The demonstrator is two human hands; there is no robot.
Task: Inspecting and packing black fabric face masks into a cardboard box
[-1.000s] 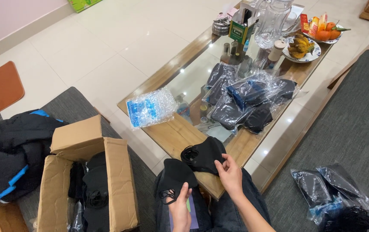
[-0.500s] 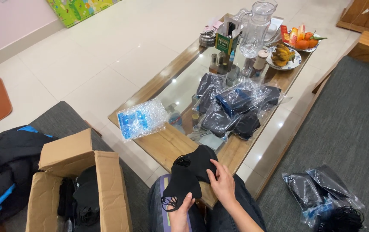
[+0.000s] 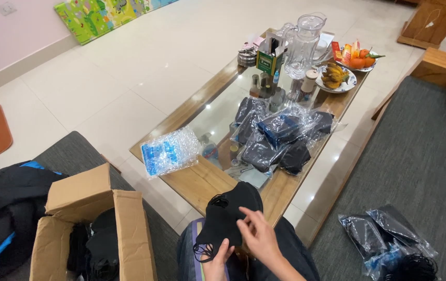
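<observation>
The person sits at the near end of the low bench [image 3: 202, 182], holding a stack of black face masks [image 3: 228, 216] over the lap, just in front of the bench's edge. The left hand [image 3: 217, 263] supports the stack from beneath, its fingers closed on the lower edge where the ear loops dangle. The right hand [image 3: 257, 237] lies across the front of the stack, thumb and fingers pinched on the top layer.

To handle this well, I judge the lower hand should keep the whole stack square while the upper hand works one mask at a time; the thin fabric looks soft and slippery, and the loose loops at the bottom could easily snag on one another. A light pinch near an edge, not the middle, should separate one layer cleanly.

Near them on the bench lies a heap of clear bags of dark masks [image 3: 280, 138], and towards the left edge a crinkled clear bag with blue contents [image 3: 168, 152]. An open cardboard box [image 3: 95, 229] with dark items inside stands on the floor to the left, and more bagged masks [image 3: 389, 237] rest on the grey rug to the right. A glass jug [image 3: 306, 44] and a plate of bananas [image 3: 336, 78] sit at the far end, well apart from the work.
</observation>
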